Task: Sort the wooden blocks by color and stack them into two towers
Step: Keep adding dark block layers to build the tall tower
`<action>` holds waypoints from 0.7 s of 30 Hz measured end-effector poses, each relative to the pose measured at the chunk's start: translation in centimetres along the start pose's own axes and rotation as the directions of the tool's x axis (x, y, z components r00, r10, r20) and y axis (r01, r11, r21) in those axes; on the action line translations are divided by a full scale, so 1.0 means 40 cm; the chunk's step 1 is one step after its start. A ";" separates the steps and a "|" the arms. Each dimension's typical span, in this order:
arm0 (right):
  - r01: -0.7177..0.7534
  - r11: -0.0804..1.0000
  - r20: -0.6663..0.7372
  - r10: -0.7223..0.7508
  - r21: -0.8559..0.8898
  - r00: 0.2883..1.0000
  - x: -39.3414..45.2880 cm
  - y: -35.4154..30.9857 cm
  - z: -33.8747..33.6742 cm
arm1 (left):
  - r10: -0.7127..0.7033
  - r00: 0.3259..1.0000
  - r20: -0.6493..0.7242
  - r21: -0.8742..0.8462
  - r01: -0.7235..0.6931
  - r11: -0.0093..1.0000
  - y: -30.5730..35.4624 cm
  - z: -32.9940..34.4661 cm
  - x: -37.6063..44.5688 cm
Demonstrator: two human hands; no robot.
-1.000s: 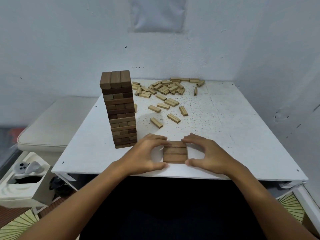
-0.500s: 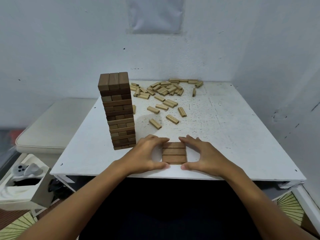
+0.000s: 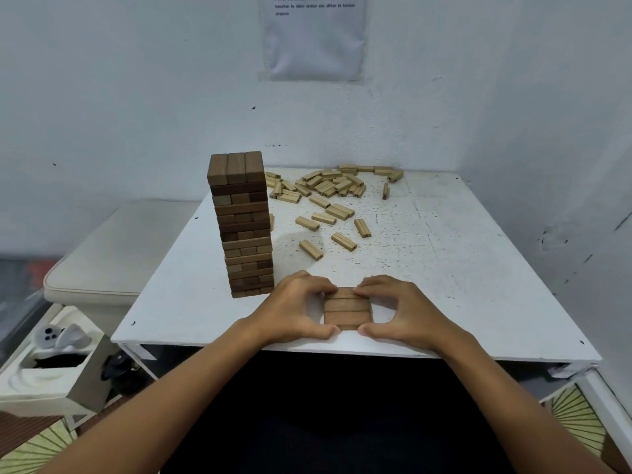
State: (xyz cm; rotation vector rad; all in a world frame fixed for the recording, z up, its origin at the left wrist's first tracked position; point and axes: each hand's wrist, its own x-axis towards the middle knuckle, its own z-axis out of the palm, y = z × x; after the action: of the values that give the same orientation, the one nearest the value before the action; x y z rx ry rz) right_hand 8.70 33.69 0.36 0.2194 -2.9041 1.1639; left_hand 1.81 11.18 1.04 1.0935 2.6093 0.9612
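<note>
both hands sit a touch closer around the dark layer than half a second ago, the fingertips now meeting over its far edge, while the layer itself has not shifted on the table; the camera has only tipped slightly. left hand (image 3: 294, 311) and right hand (image 3: 405, 313) curl in from either side, thumbs at the near corners and fingers at the far ones, pinching the three dark blocks (image 3: 347, 311) together as one flat row, low in the centre of the frame near the table (image 3: 461, 268) front edge. dark tower (image 3: 244, 227) stands upright left of centre, many layers high, just up and left of the left hand and not touching it. by my reading the dark sorting is nearly finished, with this row likely the last to go on top. light blocks (image 3: 328, 193) lie scattered and piled in the upper middle of the frame, unstacked, so the second tower is not yet begun.
</note>
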 end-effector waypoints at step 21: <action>0.324 0.938 -0.193 -0.298 0.123 0.935 0.016 -0.206 -0.218 | 0.103 0.960 -0.262 -0.058 -0.122 0.991 0.198 -0.230 0.008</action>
State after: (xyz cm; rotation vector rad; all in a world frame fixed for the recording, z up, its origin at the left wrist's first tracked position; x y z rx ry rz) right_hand 8.76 33.72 12.36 0.5328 -2.5148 1.2755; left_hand 2.87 10.96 13.14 1.1814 2.7084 1.2958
